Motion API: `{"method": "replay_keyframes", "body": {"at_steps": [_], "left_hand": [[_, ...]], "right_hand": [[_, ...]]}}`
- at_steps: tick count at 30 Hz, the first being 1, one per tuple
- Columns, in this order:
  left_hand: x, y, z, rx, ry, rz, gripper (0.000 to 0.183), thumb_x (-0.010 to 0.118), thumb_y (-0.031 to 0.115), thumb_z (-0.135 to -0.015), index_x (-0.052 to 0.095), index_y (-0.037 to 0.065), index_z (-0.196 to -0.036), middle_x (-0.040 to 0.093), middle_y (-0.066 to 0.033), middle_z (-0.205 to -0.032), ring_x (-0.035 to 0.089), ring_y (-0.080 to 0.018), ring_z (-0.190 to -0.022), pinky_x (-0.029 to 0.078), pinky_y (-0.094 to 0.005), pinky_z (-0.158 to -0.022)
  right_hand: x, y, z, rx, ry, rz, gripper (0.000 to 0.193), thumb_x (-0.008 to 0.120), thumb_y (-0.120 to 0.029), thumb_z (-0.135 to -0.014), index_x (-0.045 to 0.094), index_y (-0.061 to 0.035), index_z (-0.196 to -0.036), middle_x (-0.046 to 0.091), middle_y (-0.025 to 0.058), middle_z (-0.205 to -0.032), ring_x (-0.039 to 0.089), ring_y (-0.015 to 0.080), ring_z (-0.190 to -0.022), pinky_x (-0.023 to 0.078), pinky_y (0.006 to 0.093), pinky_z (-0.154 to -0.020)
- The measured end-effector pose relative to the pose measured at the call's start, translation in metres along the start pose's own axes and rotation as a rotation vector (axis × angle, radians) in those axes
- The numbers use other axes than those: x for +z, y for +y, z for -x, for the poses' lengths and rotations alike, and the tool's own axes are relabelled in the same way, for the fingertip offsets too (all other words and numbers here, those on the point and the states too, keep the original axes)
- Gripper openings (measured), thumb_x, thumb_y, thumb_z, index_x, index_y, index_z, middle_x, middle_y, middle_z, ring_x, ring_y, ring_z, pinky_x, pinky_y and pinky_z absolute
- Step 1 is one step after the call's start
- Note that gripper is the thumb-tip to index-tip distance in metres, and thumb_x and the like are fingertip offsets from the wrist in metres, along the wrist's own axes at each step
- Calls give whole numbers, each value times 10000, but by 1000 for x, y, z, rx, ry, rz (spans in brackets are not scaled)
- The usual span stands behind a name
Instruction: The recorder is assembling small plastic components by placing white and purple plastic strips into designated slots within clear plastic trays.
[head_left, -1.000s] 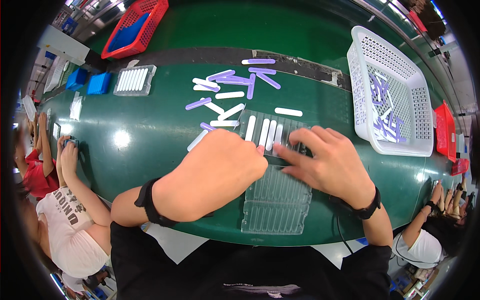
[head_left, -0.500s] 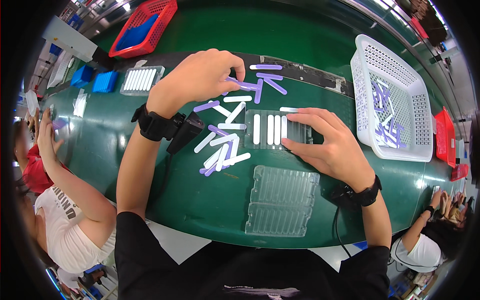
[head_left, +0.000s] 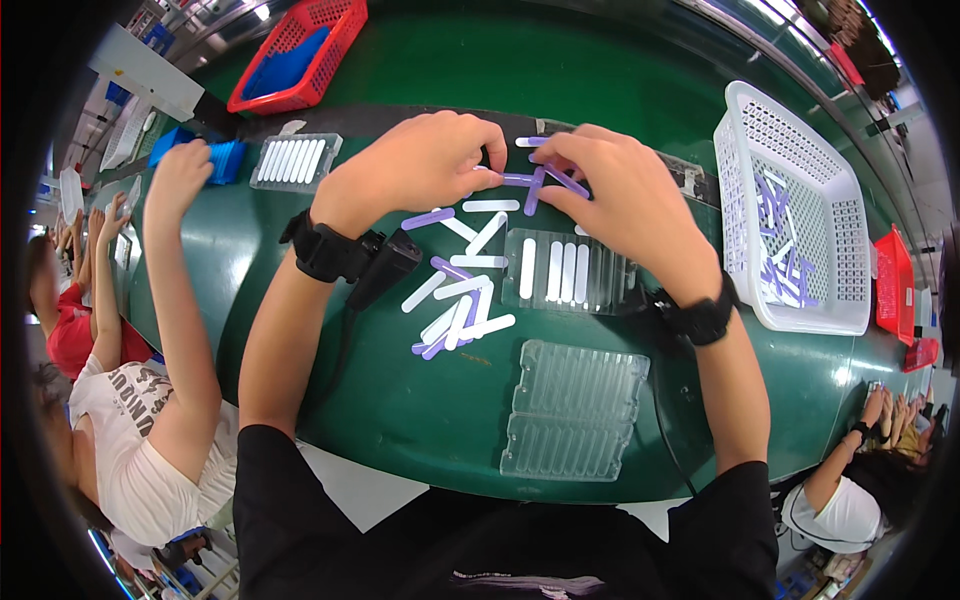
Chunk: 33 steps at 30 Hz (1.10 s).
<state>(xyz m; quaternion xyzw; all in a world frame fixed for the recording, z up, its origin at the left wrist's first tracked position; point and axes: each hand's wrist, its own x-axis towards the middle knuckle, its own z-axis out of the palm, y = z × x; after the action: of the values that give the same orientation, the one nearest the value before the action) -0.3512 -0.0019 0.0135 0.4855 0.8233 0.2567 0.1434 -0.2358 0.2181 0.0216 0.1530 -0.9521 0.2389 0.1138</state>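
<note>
My left hand (head_left: 425, 165) is closed in a pinch at the far side of a loose pile. Between its fingertips is the end of a flat, round-ended purple strip (head_left: 517, 180). Just to the right, my right hand (head_left: 620, 185) has thumb and forefinger apart, close around a slanting purple strip (head_left: 566, 181); its thumb tip is beside an upright-lying purple strip (head_left: 533, 197). White and purple strips (head_left: 465, 310) lie heaped nearer me. A clear slotted tray (head_left: 541, 270) right of the heap holds several white strips, its right end partly under my right wrist.
An open clear plastic tray (head_left: 573, 410) lies near the front edge. A white basket (head_left: 735, 200) with strips stands right, a red basket (head_left: 300, 95) far left. Another filled clear tray (head_left: 296, 160) lies left, near a co-worker's hand (head_left: 183, 170) at blue holders (head_left: 226, 162).
My right hand has left the slotted tray and moved up and left to the purple strips beside my left hand. The co-worker on the left has reached forward to the blue holders.
</note>
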Motion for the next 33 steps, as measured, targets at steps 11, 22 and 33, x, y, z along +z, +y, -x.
{"method": "replay_keyframes", "body": {"at_steps": [11,22,33], "left_hand": [[4,4,1,76,48,5,211,745,198,-926,636,70,-1054,395,-53,-554,395,-222,-522,315,-385,-555],[2,16,-3,118,269,199,237,824,159,-892,733,30,-1069,284,46,-574,293,-68,-526,247,-293,-520],[6,24,-6,0,304,628,225,711,114,-1017,759,-42,-1170,539,106,-662,366,24,-604,266,-205,-544]], "right_hand": [[11,7,-13,69,-99,-232,131,750,-97,-864,722,6,-940,706,131,-794,685,276,-753,536,375,-724],[2,22,8,329,-61,-808,170,683,-143,-1030,693,27,-1040,683,-11,-913,595,33,-795,502,226,-730],[-6,17,10,378,-30,-1017,182,706,-156,-1027,697,17,-1081,707,9,-975,654,58,-880,531,207,-834]]}}
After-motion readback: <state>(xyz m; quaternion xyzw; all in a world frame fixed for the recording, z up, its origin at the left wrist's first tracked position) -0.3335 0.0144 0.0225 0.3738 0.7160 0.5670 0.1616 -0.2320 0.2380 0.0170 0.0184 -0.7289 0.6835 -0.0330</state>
